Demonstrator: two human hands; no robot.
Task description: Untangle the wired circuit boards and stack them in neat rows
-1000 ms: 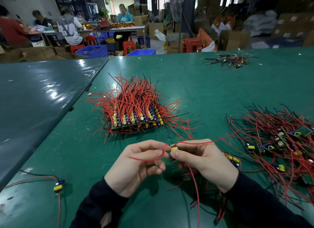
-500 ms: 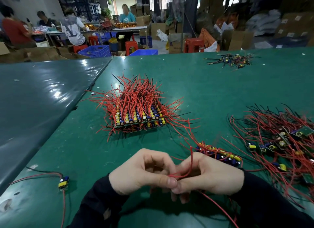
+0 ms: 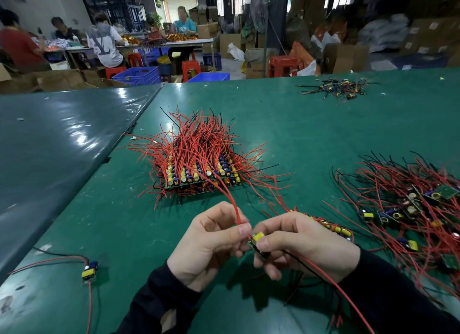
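Board now exposed: your right hand pinches small circuit board, left hand pinches its red wire. Freed; stack next.

On the counter, the stacked boards lie ahead of my hands, the tangled pile right, one loose board left.

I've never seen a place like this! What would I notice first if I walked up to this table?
First, the big stack of circuit boards in the middle of the green table, with red wires sticking up like spiky hair. Next, close in front, the left hand pinches a red wire and the right hand holds a small board. A messy tangled pile waits on the right.
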